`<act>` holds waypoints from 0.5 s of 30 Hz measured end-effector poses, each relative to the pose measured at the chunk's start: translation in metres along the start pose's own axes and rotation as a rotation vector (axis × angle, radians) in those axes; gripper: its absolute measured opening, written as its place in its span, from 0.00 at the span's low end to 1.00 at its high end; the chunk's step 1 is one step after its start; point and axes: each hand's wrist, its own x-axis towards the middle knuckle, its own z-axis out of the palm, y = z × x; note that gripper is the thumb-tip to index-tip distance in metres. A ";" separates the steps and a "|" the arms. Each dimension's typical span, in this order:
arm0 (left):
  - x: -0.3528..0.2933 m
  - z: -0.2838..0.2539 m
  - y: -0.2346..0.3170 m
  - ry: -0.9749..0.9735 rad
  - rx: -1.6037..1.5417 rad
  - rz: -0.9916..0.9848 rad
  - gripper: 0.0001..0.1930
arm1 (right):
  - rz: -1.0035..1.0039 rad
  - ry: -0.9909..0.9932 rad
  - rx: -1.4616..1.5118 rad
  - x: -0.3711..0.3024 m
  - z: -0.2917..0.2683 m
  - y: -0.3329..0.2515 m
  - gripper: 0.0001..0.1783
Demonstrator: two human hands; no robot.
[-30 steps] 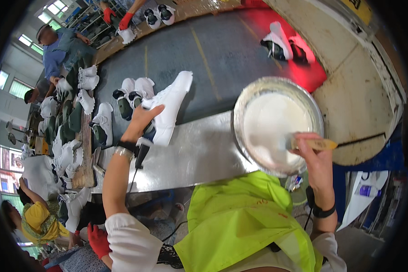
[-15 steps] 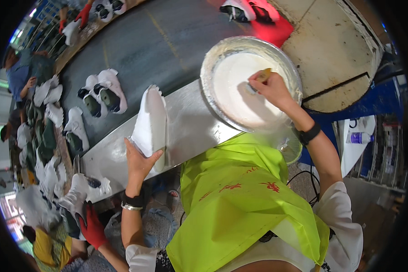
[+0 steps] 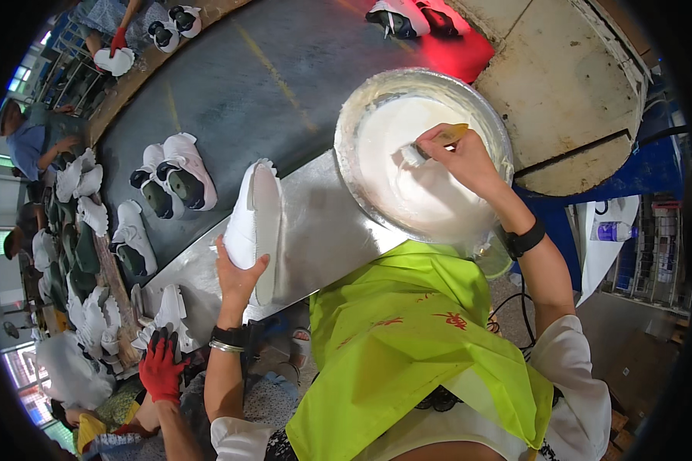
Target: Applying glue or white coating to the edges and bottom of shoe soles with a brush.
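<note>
While the left hand (image 3: 239, 280) grips a sole (image 3: 264, 219) near the counter's (image 3: 319, 219) edge and the right hand (image 3: 464, 157) a brush (image 3: 453, 134), apron writing (image 3: 459, 320) shows.

right hand (image 3: 463, 160) covers part of the brush (image 3: 454, 134) handle; brush tip blends into the white liquid (image 3: 384, 157), depth unclear; some fingers of left hand (image 3: 237, 281) hidden behind the white shoe (image 3: 242, 219); red-lit shoes (image 3: 396, 21) cut by top edge; shoe pile (image 3: 92, 319) at left too small to count
</note>
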 end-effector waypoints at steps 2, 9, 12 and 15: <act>0.000 0.001 0.029 -0.077 -0.172 -0.068 0.55 | 0.017 0.027 -0.143 -0.004 -0.005 0.019 0.09; -0.054 0.018 0.077 -0.347 -0.982 -0.209 0.37 | -0.080 0.169 0.238 -0.012 0.020 -0.022 0.07; -0.079 0.026 0.107 -0.338 -1.013 -0.199 0.36 | -0.195 0.056 0.436 -0.014 0.054 -0.081 0.05; -0.094 0.031 0.126 -0.379 -0.978 -0.224 0.36 | -0.473 0.089 0.292 -0.005 0.084 -0.091 0.04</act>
